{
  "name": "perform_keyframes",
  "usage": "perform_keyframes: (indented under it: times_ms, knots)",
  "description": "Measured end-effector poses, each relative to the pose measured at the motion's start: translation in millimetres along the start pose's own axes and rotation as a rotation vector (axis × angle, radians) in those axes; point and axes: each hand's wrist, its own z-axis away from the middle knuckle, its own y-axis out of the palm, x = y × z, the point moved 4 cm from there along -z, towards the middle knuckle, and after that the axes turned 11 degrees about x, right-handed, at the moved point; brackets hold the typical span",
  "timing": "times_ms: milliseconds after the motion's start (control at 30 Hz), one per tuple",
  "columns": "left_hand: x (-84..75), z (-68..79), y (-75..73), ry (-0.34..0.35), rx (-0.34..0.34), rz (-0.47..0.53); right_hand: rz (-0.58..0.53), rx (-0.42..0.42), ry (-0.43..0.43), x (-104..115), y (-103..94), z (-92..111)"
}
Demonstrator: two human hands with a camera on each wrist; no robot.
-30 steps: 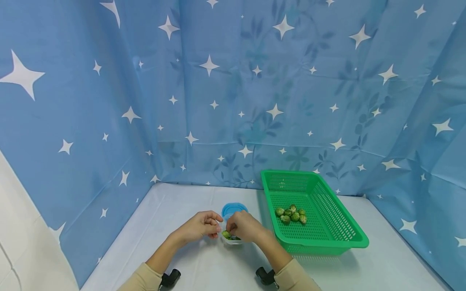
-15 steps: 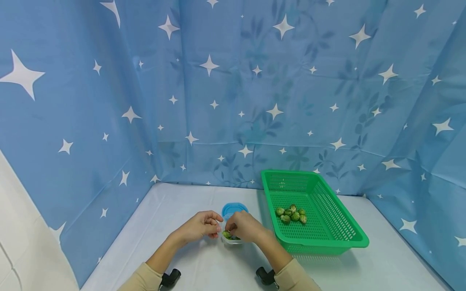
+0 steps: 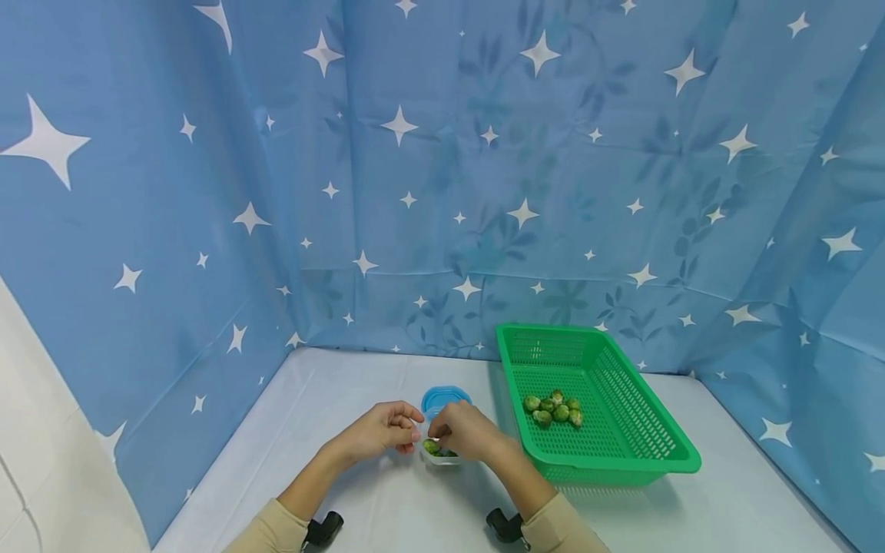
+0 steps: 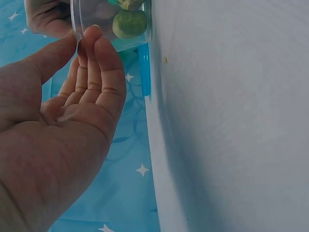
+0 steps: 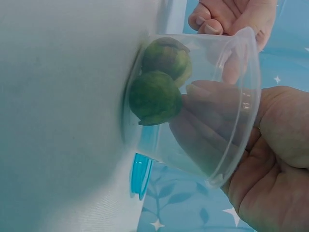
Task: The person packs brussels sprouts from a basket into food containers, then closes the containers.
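Note:
In the head view, a small clear plastic container (image 3: 441, 461) holding a few green Brussels sprouts (image 3: 432, 445) stands on the white table. My left hand (image 3: 389, 428) is at its left side, and in the left wrist view the thumb and fingers pinch the container's rim (image 4: 76, 19). My right hand (image 3: 465, 430) reaches down into the container from the right. Through the clear wall in the right wrist view, its thumb and fingertips close on a Brussels sprout (image 5: 155, 99), with another sprout (image 5: 166, 57) beside it near the bottom.
A green perforated basket (image 3: 622, 430) stands at the right with several Brussels sprouts (image 3: 561, 413) inside. Behind the container lies a blue lid (image 3: 442, 396). A blue star-patterned curtain (image 3: 429, 169) closes off the back and sides of the white table (image 3: 332, 399).

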Motion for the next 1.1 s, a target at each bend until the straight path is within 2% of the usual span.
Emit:
perform_keyframes:
  times_ms: [267, 467, 900, 1100]
  knots:
    - [1.1, 0.1, -1.1, -0.003, 0.003, -0.003, 0.010, -0.062, 0.001, 4, -9.6, 4]
    - [1.8, -1.7, -1.9, -0.002, 0.009, -0.008, 0.005, -0.094, -0.030, 9, -20.1, 9]
    - [4.3, -1.3, -2.0, -0.013, -0.005, -0.016, 0.042, -0.238, -0.068, 24, -55.8, 29]
    - [4.6, -3.1, -2.6, -0.017, 0.004, -0.002, 0.041, -0.252, -0.068, 30, -68.4, 35]
